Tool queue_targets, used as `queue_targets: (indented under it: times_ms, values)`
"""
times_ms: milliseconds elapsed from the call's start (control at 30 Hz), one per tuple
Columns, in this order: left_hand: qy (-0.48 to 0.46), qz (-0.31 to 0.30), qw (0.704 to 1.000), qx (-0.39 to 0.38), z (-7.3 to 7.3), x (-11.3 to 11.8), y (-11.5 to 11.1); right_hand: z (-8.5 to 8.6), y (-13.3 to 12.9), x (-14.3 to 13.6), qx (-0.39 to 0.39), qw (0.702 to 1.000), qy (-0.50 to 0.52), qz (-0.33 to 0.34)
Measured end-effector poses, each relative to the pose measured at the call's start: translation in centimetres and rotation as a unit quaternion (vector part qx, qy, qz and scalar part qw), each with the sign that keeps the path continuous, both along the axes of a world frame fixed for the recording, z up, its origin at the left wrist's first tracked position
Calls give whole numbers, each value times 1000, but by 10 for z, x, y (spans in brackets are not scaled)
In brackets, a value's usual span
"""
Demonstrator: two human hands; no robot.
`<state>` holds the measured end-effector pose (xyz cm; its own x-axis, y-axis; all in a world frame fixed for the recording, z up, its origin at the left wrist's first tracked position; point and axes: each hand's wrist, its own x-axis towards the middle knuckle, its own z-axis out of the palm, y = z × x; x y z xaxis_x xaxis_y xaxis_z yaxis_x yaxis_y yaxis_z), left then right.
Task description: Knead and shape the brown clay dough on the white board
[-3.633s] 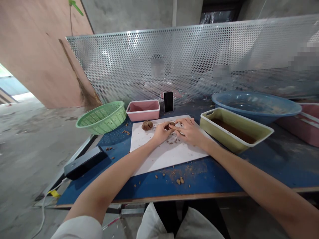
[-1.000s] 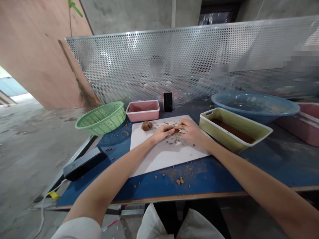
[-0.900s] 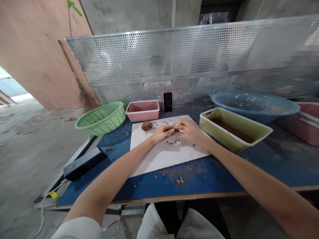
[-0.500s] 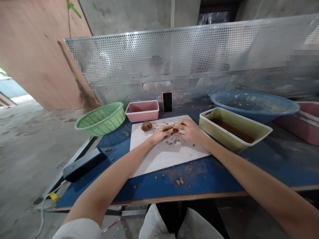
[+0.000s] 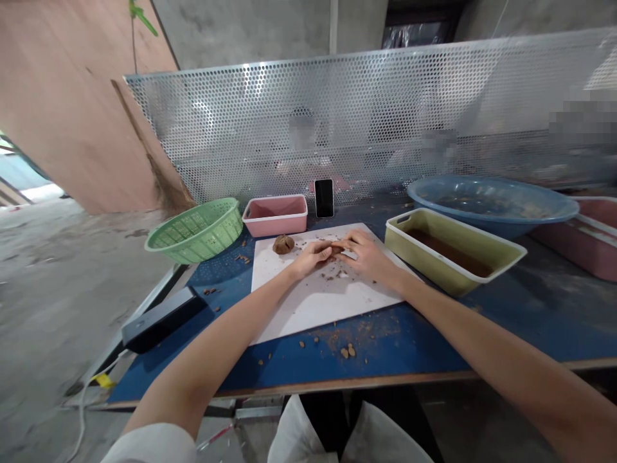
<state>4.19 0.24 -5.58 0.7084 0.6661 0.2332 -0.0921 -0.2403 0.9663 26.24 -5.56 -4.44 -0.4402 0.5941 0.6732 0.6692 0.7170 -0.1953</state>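
Observation:
Over the white board (image 5: 299, 308), my left hand (image 5: 312, 257) and my right hand (image 5: 359, 251) meet with their fingertips around a small brown piece (image 5: 336, 249), which the fingers mostly hide. My left hand is closed on its left side, and the fingers of my right hand pinch it from the right. A brown clay-like lump (image 5: 283, 244) rests on the board to the left of my left hand. Dark crumbs are scattered on the board around and below both hands.
A green basket (image 5: 197, 231), pink bin (image 5: 276, 222) and upright phone (image 5: 324, 198) stand behind. At right are an olive bin (image 5: 448, 257) with brown contents, a blue basin (image 5: 491, 206) and another pink bin (image 5: 583, 238). A dark box (image 5: 164, 318) lies left; pebble-like bits (image 5: 348, 351) lie in front.
The fingers of both hands have shifted slightly around the brown piece, which is now more covered. The lump and the containers have stayed in place.

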Motion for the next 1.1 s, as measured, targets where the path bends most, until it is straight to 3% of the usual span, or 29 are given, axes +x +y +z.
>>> queue_targets:
  times_ms: [233,533,767,833,1000,1100]
  values:
    - [-25,4,1000,-13,9,0,-6,1,-2,-2,28,998,10,-63]
    - [-20,9,1000,-22,4,-1,-3,-5,0,-7,19,999,4,-50]
    - [-19,27,998,-51,8,0,-10,-6,0,-7,15,999,-13,-46]
    - [5,63,998,-30,10,2,-14,-5,-2,-8,25,997,-41,-62]
    - [65,170,977,112,7,9,-15,-1,-6,-11,61,985,-120,-108]
    - [75,164,979,92,4,8,-10,-3,-4,-12,68,983,-119,-124]
